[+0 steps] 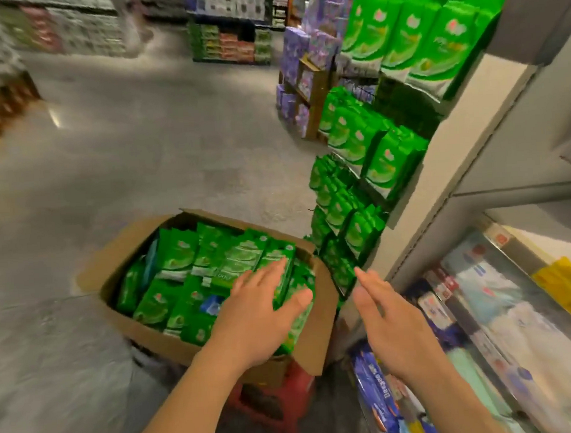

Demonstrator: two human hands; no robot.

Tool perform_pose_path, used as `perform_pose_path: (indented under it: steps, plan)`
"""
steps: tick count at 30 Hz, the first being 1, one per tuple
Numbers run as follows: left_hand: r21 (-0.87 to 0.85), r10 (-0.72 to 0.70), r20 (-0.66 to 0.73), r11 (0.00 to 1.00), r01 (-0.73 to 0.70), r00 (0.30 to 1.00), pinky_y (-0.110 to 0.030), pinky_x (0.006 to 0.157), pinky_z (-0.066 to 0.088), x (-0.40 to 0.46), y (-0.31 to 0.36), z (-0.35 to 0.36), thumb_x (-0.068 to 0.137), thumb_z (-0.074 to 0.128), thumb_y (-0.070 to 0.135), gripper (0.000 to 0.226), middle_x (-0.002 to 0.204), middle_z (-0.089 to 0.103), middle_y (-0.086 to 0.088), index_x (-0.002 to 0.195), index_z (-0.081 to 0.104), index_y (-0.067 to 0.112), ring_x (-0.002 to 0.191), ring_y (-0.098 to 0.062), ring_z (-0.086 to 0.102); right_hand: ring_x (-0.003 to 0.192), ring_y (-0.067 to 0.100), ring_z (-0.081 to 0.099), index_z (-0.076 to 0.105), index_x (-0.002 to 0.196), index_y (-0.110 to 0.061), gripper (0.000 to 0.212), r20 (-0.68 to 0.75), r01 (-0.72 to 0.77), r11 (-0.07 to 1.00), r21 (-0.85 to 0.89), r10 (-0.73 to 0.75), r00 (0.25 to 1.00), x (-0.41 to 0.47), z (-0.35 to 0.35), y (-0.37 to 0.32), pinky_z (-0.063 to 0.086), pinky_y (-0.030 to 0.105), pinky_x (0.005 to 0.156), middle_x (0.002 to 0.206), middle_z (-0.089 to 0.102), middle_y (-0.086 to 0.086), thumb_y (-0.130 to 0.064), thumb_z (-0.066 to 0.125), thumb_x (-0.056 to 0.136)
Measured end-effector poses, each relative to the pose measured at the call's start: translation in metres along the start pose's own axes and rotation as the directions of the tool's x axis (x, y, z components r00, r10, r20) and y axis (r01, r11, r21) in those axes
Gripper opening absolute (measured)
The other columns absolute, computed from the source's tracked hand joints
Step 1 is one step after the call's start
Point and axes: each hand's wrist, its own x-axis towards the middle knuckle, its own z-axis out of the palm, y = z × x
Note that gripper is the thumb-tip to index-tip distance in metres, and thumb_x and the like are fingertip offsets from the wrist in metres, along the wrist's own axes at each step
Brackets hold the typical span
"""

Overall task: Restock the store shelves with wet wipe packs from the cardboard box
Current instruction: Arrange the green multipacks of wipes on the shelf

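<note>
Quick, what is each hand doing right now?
Left hand: open, fingers straight, resting on the green wipe packs in the cardboard box.
Right hand: open, holding nothing.

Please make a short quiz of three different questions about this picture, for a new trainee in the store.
1. True or false: the cardboard box stands directly on the floor.
2. Which hand reaches onto the green wet wipe packs in the box? A) left hand B) right hand C) both
3. Fill in: the right hand is open and holds ____.

Key
1. False: the box seems to rest on a red stool.
2. A: the left hand lies over the packs, thumb spread, no grip closed.
3. Nothing: it hovers between the box and the shelves.
</note>
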Motion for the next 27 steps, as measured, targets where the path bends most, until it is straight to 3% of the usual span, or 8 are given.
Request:
perform_pose_path:
  steps: [3,7,11,15,20,22,24,27]
  plan:
    - [-0.040,-0.070,-0.057,0.997,0.068,0.996,-0.041,0.127,0.012,0.011,-0.018,-0.010,0.067,0.013,0.102,0.111,0.167,0.017,0.018,0.161,0.016,0.042,0.156,-0.013,0.008,0.153,0.002,0.022,0.038,0.153,-0.046,0.070,0.048,0.064,0.997,0.034,-0.065,0.997,0.029,0.014,-0.011,0.018,0.031,0.127,0.163,0.029,-0.020,-0.071,0.028,0.088]
    - [-0.091,-0.192,-0.117,0.979,0.182,0.974,-0.043,0.126,0.014,0.027,-0.033,-0.024,0.071,0.025,0.098,0.104,0.166,0.022,0.015,0.159,0.022,0.044,0.155,-0.014,0.012,0.151,0.002,0.025,0.034,0.158,-0.037,0.055,0.096,0.146,0.987,0.060,-0.152,0.984,0.072,0.027,-0.021,0.015,0.014,0.114,0.162,0.033,-0.015,-0.050,0.040,0.104]
    - [-0.163,-0.322,-0.159,0.941,0.296,0.933,-0.044,0.126,0.021,0.046,-0.048,-0.041,0.059,0.026,0.107,0.115,0.164,0.031,0.015,0.156,0.032,0.045,0.153,-0.010,0.024,0.149,0.008,0.032,0.030,0.159,-0.037,0.061,0.153,0.095,0.981,0.169,-0.122,0.981,0.108,0.032,-0.024,0.024,0.018,0.112,0.160,0.038,-0.012,-0.052,0.046,0.103]
    - [-0.157,-0.379,-0.185,0.922,0.353,0.907,-0.040,0.121,0.030,0.062,-0.059,-0.044,0.092,0.045,0.073,0.076,0.160,0.036,0.015,0.157,0.034,0.037,0.148,-0.011,0.034,0.144,0.020,0.043,0.027,0.159,-0.039,0.065,0.216,0.021,0.986,0.164,-0.057,0.975,0.143,0.042,-0.016,0.037,0.033,0.113,0.159,0.042,-0.004,-0.057,0.048,0.101]
    - [-0.172,-0.429,-0.107,0.896,0.408,0.897,-0.034,0.105,0.041,0.085,-0.076,-0.038,0.097,0.053,0.059,0.063,0.148,0.052,0.014,0.154,0.040,0.035,0.129,-0.010,0.050,0.143,0.015,0.042,0.035,0.156,-0.031,0.063,0.251,-0.082,0.983,0.167,0.038,0.967,0.168,0.063,-0.004,0.037,0.035,0.116,0.157,0.044,-0.006,-0.052,0.054,0.100]
    - [-0.192,-0.447,-0.077,0.884,0.427,0.891,-0.034,0.102,0.041,0.100,-0.088,-0.038,0.098,0.053,0.058,0.062,0.147,0.053,0.013,0.154,0.040,0.034,0.126,-0.011,0.051,0.130,0.012,0.052,0.040,0.153,-0.028,0.061,0.253,-0.126,0.980,0.157,0.083,0.964,0.176,0.076,0.000,0.044,0.032,0.106,0.149,0.052,-0.005,-0.050,0.056,0.100]
    - [-0.179,-0.454,-0.068,0.881,0.437,0.888,-0.036,0.104,0.040,0.116,-0.103,-0.037,0.099,0.052,0.056,0.063,0.149,0.052,0.009,0.155,0.040,0.031,0.129,-0.014,0.052,0.107,0.007,0.059,0.043,0.151,-0.025,0.059,0.257,-0.191,0.972,0.140,0.150,0.955,0.183,0.091,-0.001,0.047,0.027,0.087,0.129,0.061,-0.008,-0.050,0.057,0.099]
    - [-0.146,-0.466,-0.048,0.878,0.455,0.884,-0.039,0.113,0.037,0.142,-0.130,-0.031,0.099,0.052,0.055,0.069,0.158,0.043,0.000,0.158,0.034,0.022,0.140,-0.022,0.045,0.083,0.007,0.063,0.046,0.145,-0.020,0.058,0.250,-0.330,0.937,0.112,0.294,0.922,0.189,0.119,-0.007,0.056,0.037,0.080,0.091,0.060,-0.014,-0.051,0.059,0.098]
